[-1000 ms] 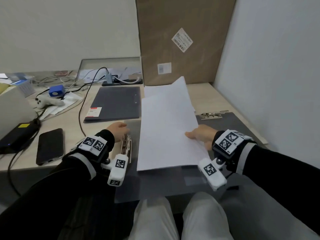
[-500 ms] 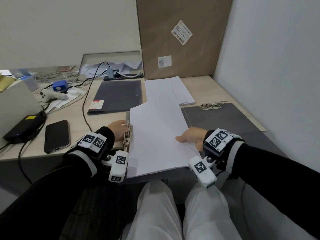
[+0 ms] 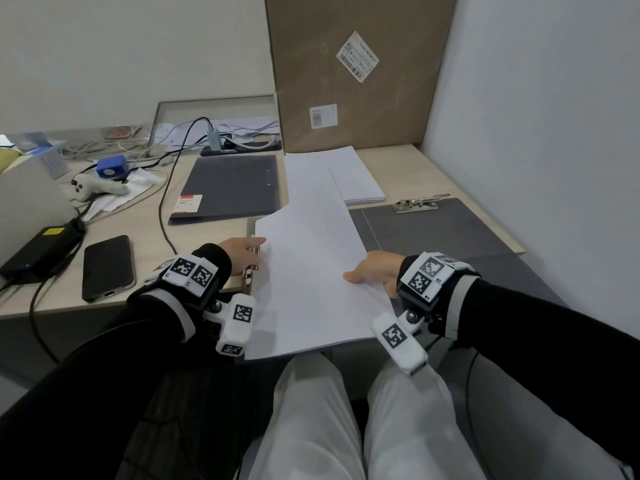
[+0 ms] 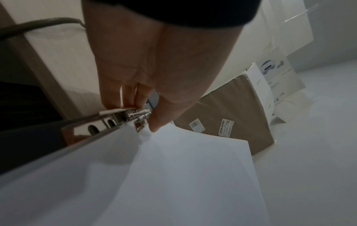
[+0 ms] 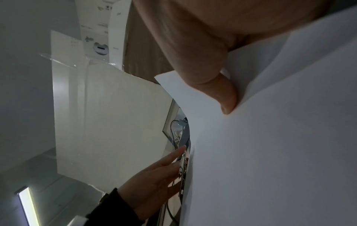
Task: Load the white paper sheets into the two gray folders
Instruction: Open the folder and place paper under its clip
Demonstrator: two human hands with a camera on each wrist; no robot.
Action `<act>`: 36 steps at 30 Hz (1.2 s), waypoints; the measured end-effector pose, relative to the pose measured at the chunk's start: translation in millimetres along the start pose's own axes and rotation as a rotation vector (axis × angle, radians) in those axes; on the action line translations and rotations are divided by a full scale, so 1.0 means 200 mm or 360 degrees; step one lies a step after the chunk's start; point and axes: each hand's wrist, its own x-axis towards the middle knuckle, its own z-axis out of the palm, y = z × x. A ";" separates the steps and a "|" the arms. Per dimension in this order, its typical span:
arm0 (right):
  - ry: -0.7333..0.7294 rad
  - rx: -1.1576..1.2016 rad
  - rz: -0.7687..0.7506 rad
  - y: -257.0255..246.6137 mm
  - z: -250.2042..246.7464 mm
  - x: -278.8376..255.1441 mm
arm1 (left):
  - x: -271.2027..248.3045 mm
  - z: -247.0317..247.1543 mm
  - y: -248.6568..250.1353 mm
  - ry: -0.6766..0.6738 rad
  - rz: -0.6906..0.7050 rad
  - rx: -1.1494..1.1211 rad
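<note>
Since a moment ago I've slid the white paper sheets [image 3: 311, 271] down onto the open gray folder [image 3: 433, 230], edge against its silver metal clip [image 4: 123, 117]. My left hand [image 3: 242, 252] pinches that clip; my right hand [image 3: 375, 271] pinches the sheets' right edge.

The sheets [image 3: 311, 271] are smooth matt white paper, and the stack [image 3: 356, 178] behind is the same. The open folder [image 3: 433, 233] is matt gray, plastic by its look, and so is the closed folder [image 3: 232, 185]. Both clips [image 4: 123, 117] [image 3: 420, 203] are polished metal, shiny and reflecting. The desk [image 3: 145, 230] has a pale wood-grain finish, matt. The box [image 3: 353, 71] is brown cardboard, dull, with paper labels. The phone [image 3: 107, 266] has a glossy black face. The sleeves [image 3: 104, 358] are black cloth.
</note>
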 end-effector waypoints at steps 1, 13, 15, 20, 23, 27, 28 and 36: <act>0.0009 -0.0039 -0.0003 -0.01 0.00 0.00 | 0.00 0.00 0.00 0.0001 0.0002 0.0073; 0.0029 -0.0329 -0.0019 -0.08 -0.02 -0.02 | -0.05 0.06 0.09 0.0073 -0.0003 0.0784; 0.0100 -0.0355 -0.0019 -0.09 -0.04 -0.03 | -0.04 0.06 0.10 0.0076 -0.0001 0.0835; 0.0471 -0.0683 -0.0187 -0.08 -0.12 -0.02 | -0.02 0.07 0.09 0.0044 -0.0016 0.0874; 0.0289 -0.0927 -0.0461 -0.12 -0.12 0.00 | 0.00 0.07 0.09 0.0050 -0.0015 0.0859; -0.0122 -0.1247 -0.0492 -0.21 -0.04 0.05 | -0.01 0.07 0.08 0.0057 -0.0033 0.0803; -0.0170 -0.1296 -0.0485 -0.24 -0.02 0.07 | -0.01 0.06 0.08 0.0060 -0.0039 0.0778; -0.0250 -0.1381 -0.0501 -0.20 0.07 0.14 | 0.01 0.05 0.06 0.0047 -0.0009 0.0586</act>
